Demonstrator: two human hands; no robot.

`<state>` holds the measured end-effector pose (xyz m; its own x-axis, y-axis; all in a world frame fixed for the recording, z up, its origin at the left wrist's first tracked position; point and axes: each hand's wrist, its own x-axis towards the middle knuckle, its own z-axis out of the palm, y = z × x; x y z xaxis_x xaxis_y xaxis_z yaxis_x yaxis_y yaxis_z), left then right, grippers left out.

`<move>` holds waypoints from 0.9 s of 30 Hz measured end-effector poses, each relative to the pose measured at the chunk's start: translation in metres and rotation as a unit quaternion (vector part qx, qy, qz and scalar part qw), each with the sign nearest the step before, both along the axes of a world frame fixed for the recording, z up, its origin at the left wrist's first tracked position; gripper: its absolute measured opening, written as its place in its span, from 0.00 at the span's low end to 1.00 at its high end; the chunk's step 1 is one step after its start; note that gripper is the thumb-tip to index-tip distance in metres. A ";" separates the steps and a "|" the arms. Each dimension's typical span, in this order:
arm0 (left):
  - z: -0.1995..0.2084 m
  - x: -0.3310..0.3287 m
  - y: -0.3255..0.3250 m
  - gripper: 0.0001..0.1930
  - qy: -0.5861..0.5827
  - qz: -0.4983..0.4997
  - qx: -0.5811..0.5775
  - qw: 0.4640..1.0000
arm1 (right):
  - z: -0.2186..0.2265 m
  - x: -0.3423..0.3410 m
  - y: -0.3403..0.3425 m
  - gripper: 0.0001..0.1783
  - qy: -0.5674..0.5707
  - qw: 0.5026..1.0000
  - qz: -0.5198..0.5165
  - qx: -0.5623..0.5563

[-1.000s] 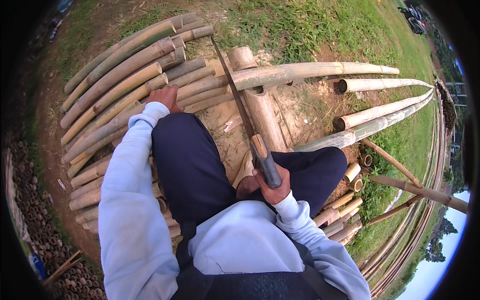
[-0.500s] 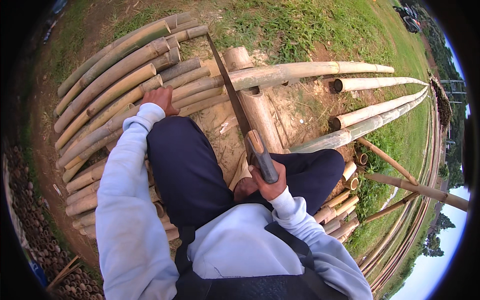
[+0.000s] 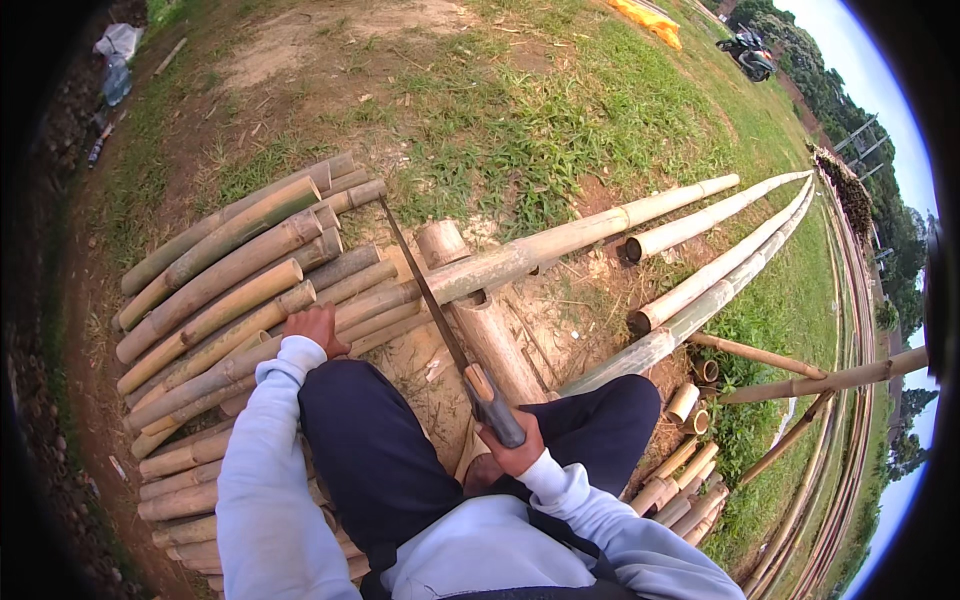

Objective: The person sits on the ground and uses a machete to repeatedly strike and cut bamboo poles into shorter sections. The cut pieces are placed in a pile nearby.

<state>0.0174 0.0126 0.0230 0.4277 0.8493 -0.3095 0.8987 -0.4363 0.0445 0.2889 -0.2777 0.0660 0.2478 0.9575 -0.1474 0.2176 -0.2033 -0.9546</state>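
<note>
Left hand [image 3: 315,328] draped over the tan, round bamboo pole [image 3: 530,255], its grip unclear, you hold a long, dark metal handsaw [image 3: 433,302] across it, right hand [image 3: 515,443] closed around the black-and-wood handle [image 3: 498,412]. Steady pressure left and straight, square strokes should give the cleanest cut.

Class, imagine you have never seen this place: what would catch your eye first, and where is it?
Probably the long handsaw, held in the right hand near the centre and slanting across a long bamboo pole. Next might come the cut bamboo lengths lying side by side on the left, where the left hand rests. What looks like a yellow-orange sheet at the top edge would likely stand out too.
</note>
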 end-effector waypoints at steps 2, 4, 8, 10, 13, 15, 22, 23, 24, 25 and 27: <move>0.000 -0.001 -0.001 0.34 0.007 -0.004 0.025 1.000 | 0.024 0.006 -0.069 0.24 0.014 1.000 0.021 -0.009; 0.007 0.004 -0.002 0.34 -0.016 0.009 0.004 1.000 | 0.049 0.008 -0.083 0.24 0.049 0.997 0.001 -0.059; -0.004 0.015 0.005 0.37 -0.025 -0.003 -0.024 0.999 | -0.017 0.019 0.050 0.09 -0.035 0.999 0.018 0.004; 0.003 0.015 0.005 0.33 -0.031 -0.024 0.003 0.999 | -0.015 0.008 0.114 0.13 -0.040 0.999 -0.003 0.036; 0.004 0.007 0.003 0.34 -0.015 -0.020 0.005 1.000 | -0.014 -0.001 0.105 0.15 -0.061 0.996 0.001 0.066; 0.003 -0.009 0.009 0.34 -0.003 -0.011 0.008 1.000 | -0.005 -0.004 0.033 0.14 -0.034 0.997 0.010 0.062; -0.006 0.006 0.005 0.33 -0.012 -0.017 -0.013 1.000 | 0.011 0.013 -0.026 0.19 0.018 0.999 0.013 -0.041; -0.006 0.003 0.005 0.33 -0.010 -0.020 -0.007 1.000 | -0.010 0.014 0.015 0.16 -0.037 0.999 0.031 0.015; -0.012 0.014 0.006 0.33 -0.029 -0.031 -0.004 0.999 | -0.037 0.023 0.053 0.13 -0.047 0.998 0.020 0.023; -0.014 0.012 0.009 0.32 -0.037 -0.032 -0.002 0.999 | -0.024 0.013 0.087 0.13 -0.066 0.995 -0.011 0.069; -0.003 0.008 0.011 0.32 -0.017 -0.022 0.001 1.000 | -0.031 0.016 0.120 0.14 -0.074 0.997 0.031 0.019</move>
<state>0.0254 0.0240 0.0199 0.4751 0.8300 -0.2921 0.8765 -0.4757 0.0738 0.3049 -0.1581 0.0349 0.2044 0.9759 -0.0761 0.3685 -0.1488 -0.9176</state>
